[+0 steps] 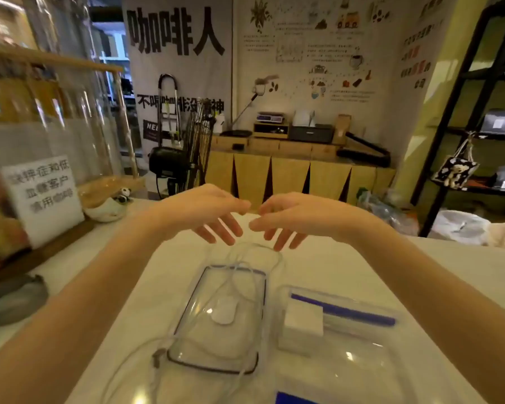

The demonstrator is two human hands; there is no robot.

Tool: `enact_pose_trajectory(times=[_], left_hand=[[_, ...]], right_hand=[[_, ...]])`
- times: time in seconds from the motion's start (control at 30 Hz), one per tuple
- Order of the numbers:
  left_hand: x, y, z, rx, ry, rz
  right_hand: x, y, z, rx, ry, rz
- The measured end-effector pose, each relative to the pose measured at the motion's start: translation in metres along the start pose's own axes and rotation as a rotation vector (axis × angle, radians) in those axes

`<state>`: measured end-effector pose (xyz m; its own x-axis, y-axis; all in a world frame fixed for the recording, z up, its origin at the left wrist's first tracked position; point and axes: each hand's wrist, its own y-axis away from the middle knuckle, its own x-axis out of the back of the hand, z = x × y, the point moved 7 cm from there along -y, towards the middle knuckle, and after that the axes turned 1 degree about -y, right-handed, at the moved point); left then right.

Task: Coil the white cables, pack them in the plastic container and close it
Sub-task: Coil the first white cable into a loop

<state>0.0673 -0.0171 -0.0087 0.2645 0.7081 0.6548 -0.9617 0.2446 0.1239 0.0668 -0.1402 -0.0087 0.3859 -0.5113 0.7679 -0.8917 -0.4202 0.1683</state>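
My left hand [209, 211] and my right hand [293, 218] are raised above the white table [449, 275], close together. Each pinches a thin white cable [247, 258] between thumb and forefinger, the other fingers pointing down. The cable's loops hang below them onto a clear lid with a dark rim [264, 301]. A white round puck [224, 313] lies on the lid. More cable runs off the lid's left side to a grey plug [158, 355]. At the right stands the clear plastic container [362, 354], open, with a white box [303, 325] and a blue strip [341, 312] inside.
A printed sign [44, 196] and a small panda bowl [108, 209] stand at the table's left. A grey cloth [12, 298] lies at the left edge. A blue object [292, 399] shows at the bottom. Beyond the table are a wooden counter [289, 170] and black shelves [478, 112].
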Motion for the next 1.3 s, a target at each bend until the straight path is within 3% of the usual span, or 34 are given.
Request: enact_pose_trajectory(times=[0.23, 0.5, 0.87, 1.03, 1.3], left_hand=[[-0.034, 0.013, -0.072, 0.126, -0.091, -0.038], [-0.082, 0.020, -0.101, 0.134, 0.314, -0.116], [-0.078, 0.014, -0.070, -0.065, 0.468, -0.049], [-0.069, 0.025, -0.042, -0.173, 0.691, -0.187], [-0.054, 0.030, -0.040, -0.241, 0.411, -0.272]], right_hand=[[-0.050, -0.031, 0.016, -0.038, 0.096, -0.006], [-0.083, -0.048, 0.046, -0.174, 0.009, 0.002], [-0.049, -0.033, 0.021, -0.013, -0.597, 0.149], [-0.028, -0.029, 0.020, -0.009, -1.035, 0.171], [0.008, -0.019, 0.040, -0.016, -1.327, 0.363]])
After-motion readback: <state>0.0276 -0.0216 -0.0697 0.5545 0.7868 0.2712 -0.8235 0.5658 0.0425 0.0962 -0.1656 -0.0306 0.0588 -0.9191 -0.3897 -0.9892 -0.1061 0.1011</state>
